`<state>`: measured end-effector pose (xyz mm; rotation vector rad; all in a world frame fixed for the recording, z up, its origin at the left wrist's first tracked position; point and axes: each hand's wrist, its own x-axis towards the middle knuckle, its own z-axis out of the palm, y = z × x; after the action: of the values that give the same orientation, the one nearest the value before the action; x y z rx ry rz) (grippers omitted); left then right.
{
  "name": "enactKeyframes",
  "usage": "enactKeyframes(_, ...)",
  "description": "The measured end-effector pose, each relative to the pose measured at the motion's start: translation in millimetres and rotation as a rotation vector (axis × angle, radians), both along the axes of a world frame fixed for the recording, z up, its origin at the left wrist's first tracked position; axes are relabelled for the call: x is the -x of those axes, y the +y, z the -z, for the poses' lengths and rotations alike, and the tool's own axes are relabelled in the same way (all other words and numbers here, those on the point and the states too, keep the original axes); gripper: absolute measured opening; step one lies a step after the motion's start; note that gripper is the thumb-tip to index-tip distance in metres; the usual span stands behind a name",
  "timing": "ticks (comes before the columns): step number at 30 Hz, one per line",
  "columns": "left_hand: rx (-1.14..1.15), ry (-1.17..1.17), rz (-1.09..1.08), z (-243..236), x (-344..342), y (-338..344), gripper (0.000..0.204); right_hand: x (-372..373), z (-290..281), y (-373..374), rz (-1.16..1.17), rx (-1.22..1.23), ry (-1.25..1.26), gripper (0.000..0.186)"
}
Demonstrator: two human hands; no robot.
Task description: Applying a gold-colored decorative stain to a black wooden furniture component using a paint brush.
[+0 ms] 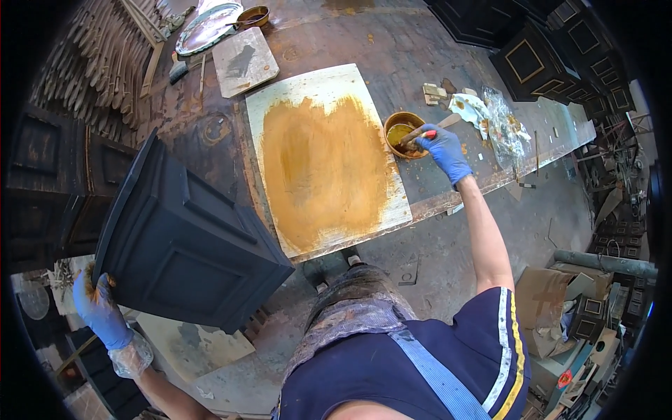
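Note:
My left hand [103, 315], in a blue glove stained brown at the fingertips, grips the lower left edge of a black panelled wooden pedestal [203, 259]. The pedestal is tilted beside the table's near left edge. My right hand [446, 155], also gloved in blue, is closed round a paintbrush [418, 135] with some red showing by the fingers. The brush's head is down in a brown bowl [387, 145] of yellow-brown liquid. Left of the bowl lies a pale board [364, 91], its middle smeared with orange-brown colour.
On the worktable [315, 49] are a small stained board [264, 70], another brush [178, 68], a second bowl [260, 12] and crumpled clear plastic [507, 136]. Dark panelled pieces [521, 59] stand far right. Cardboard [542, 301] is piled at the lower right.

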<state>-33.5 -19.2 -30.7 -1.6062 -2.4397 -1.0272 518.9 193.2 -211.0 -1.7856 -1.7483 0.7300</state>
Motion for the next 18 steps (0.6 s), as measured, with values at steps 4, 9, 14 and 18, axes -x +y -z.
enactKeyframes(4, 0.025, -0.058, 0.029, 0, 10, -1, 0.028, 7, 8, 3, 0.027, -0.084, 0.307, 0.022)
enactKeyframes(9, 0.072, -0.060, 0.132, -16, -17, 7, 0.030, -8, 4, -2, 0.081, -0.053, 0.230, 0.021)
enactKeyframes(14, 0.046, -0.161, 0.178, -12, -22, 14, 0.033, -12, -5, -12, 0.197, -0.082, 0.233, 0.021)
enactKeyframes(18, -0.014, -0.086, 0.191, -13, -21, 10, 0.034, -1, -12, -17, 0.101, -0.079, 0.182, 0.023)
